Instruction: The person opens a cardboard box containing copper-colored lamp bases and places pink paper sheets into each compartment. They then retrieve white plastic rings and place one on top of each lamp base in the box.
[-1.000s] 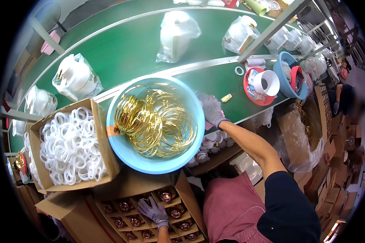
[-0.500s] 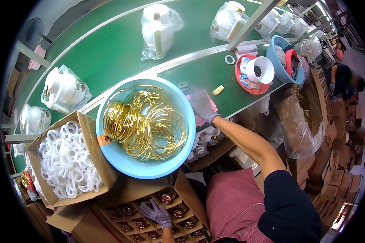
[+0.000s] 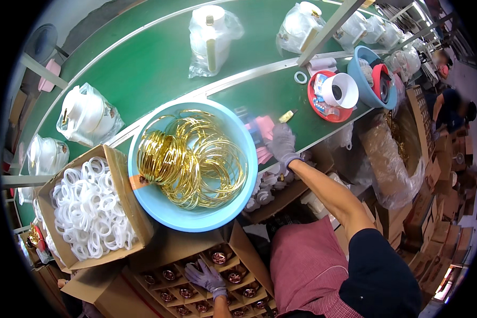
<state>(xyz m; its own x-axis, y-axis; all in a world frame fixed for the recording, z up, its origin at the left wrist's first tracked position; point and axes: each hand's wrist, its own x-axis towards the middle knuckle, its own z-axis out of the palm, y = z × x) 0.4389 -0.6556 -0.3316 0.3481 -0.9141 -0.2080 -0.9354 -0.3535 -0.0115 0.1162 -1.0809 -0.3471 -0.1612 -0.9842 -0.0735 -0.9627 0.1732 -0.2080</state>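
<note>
My left hand (image 3: pixel 205 276), in a pale purple glove, lies with fingers spread over the divided carton (image 3: pixel 259 233). Around it, shiny copper-coloured round tops (image 3: pixel 219 258) show in the cells; what lies under the palm is hidden. At the near edge of the green worktop, my right hand (image 3: pixel 282 142), in a greyish glove, is blurred and closed at the edge of a thin pink sheet (image 3: pixel 261 131). Its fingertips are partly hidden. A small yellow tool with a dark tip (image 3: pixel 286 116) lies just beyond that hand.
A blue basin (image 3: pixel 196 225) holds gold rings (image 3: pixel 167 156). Left of it stands a carton (image 3: pixel 127 196) of white rings (image 3: pixel 90 206). Bagged white pots (image 3: pixel 209 42) stand on the green belt (image 3: pixel 148 58). A red bowl (image 3: pixel 342 115) and another blue basin (image 3: pixel 361 55) sit right. A co-worker (image 3: pixel 450 111) bends over cartons.
My right hand has moved right and a little toward me, and the pink sheet has changed shape beside it. The left hand stays over the divided carton. The view has shifted slightly.
</note>
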